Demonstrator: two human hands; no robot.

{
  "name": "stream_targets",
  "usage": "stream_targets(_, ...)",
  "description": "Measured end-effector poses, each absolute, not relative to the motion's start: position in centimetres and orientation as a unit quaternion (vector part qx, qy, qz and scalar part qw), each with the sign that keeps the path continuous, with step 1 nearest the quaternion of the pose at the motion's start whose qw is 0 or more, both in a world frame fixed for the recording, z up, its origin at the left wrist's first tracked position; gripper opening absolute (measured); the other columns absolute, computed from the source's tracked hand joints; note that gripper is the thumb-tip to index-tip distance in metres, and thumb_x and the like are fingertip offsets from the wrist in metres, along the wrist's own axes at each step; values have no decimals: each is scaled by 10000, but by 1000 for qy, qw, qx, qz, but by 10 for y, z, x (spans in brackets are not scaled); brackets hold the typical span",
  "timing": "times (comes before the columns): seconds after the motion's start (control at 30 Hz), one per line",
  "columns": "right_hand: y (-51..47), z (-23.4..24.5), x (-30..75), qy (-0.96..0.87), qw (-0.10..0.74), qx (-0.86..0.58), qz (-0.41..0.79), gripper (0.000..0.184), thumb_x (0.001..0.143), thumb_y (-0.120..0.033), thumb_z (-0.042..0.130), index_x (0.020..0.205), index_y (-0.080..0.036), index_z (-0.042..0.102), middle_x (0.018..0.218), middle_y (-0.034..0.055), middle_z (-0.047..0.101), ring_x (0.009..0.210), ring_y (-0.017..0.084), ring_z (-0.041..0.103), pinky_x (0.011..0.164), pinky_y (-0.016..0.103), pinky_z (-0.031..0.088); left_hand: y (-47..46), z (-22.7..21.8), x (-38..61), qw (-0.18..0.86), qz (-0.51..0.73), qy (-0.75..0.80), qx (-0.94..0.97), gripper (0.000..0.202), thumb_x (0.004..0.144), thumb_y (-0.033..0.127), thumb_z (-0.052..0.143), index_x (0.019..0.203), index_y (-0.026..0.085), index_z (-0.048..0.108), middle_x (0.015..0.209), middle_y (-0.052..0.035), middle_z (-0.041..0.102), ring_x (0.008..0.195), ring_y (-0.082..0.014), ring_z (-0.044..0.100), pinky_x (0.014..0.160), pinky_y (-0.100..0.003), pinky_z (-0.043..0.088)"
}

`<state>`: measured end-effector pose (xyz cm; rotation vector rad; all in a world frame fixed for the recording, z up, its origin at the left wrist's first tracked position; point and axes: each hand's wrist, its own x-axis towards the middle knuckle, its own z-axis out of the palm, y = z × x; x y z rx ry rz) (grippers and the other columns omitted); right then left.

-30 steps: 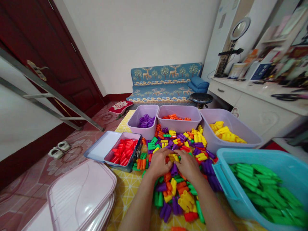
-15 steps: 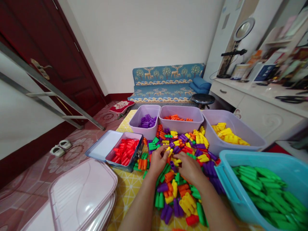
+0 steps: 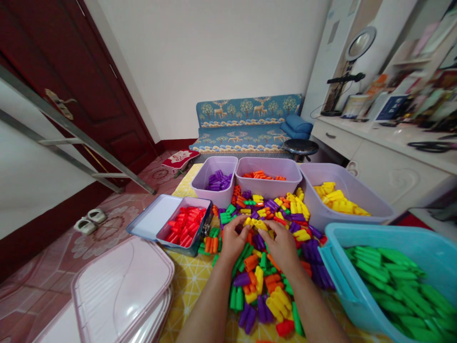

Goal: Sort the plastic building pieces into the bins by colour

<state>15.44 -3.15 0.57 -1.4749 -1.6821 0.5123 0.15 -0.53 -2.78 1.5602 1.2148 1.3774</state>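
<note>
Yellow tablecloth | both hands pinching yellow pegs

Home room: sofa; shoes

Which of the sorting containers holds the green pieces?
The light blue basin at the near right, the only blue one; the three lilac bins at the back hold purple, orange and yellow, and the small case holds red.

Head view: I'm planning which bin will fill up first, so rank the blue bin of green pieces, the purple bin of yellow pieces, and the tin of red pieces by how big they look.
1. Blue bin, though it sits nearest the camera.
2. Purple bin of yellow pieces.
3. Tin of red pieces.
</note>
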Motion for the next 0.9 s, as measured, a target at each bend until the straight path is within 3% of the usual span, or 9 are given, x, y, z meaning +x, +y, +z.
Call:
stream_targets(0.17, -33, 4, 154, -649, 405, -550, 335, 284, 801, -303, 554, 1041, -198, 664, 901, 52, 721, 754, 208, 660, 703, 331, 521, -4, -29, 1, 367, 539, 468, 596, 271, 794, 268, 631, 1044, 166, 662, 957, -65, 716, 870, -188, 655, 790, -290, 512)
stream_targets(0.3, -34, 14, 162, -667, 375, -507, 396, 208, 747, -253, 609, 925, -209, 710, 816, 28, 725, 700, 202, 654, 658, 318, 517, -3, -32, 1, 371, 538, 469, 594, 278, 789, 277, 641, 1045, 173, 666, 970, -65, 719, 869, -193, 662, 795, -297, 514)
stream_targets(0.37, -35, 26, 166, -600, 463, -512, 405, 194, 743, -298, 652, 904, -205, 710, 797, 25, 724, 675, 193, 652, 652, 315, 517, -3, -33, 1, 375, 535, 471, 593, 283, 791, 284, 641, 1051, 175, 666, 961, -64, 720, 849, -192, 664, 772, -296, 518)
stream_targets(0.47, -38, 47, 170, -417, 683, -472, 369, 364, 800, -403, 627, 1127, -241, 627, 1027, 41, 707, 769, 174, 668, 703, 312, 522, -2, -35, 2, 376, 532, 475, 592, 284, 790, 269, 636, 1054, 165, 664, 962, -71, 719, 826, -189, 663, 749, -293, 520)
stream_targets(0.57, -39, 56, 170, -348, 763, -419, 348, 430, 853, -420, 567, 1254, -269, 534, 1217, 65, 632, 877, 167, 663, 755, 318, 521, -2, -36, 2, 374, 530, 480, 590, 287, 789, 258, 633, 1058, 160, 660, 959, -72, 719, 827, -189, 662, 751, -293, 519)
stream_targets(0.63, -39, 49, 170, -373, 727, -460, 348, 390, 839, -431, 581, 1167, -220, 600, 1124, 87, 672, 858, 182, 663, 746, 322, 522, -2, -35, 2, 378, 530, 480, 587, 287, 797, 271, 630, 1060, 158, 656, 953, -71, 719, 829, -188, 663, 754, -291, 520)
stream_targets(0.73, -35, 27, 166, -467, 598, -534, 373, 345, 786, -438, 627, 1005, -174, 668, 971, 104, 711, 818, 213, 667, 717, 336, 528, -4, -33, 2, 387, 533, 471, 587, 292, 820, 302, 613, 1069, 153, 646, 959, -73, 715, 830, -183, 662, 756, -284, 521)
stream_targets(0.9, -29, -2, 156, -554, 491, -570, 357, 436, 749, -377, 627, 1130, -165, 619, 1041, 103, 688, 748, 181, 668, 705, 330, 531, -7, -26, 2, 414, 538, 426, 598, 289, 846, 305, 590, 1094, 158, 610, 956, -65, 709, 854, -171, 662, 783, -272, 517)
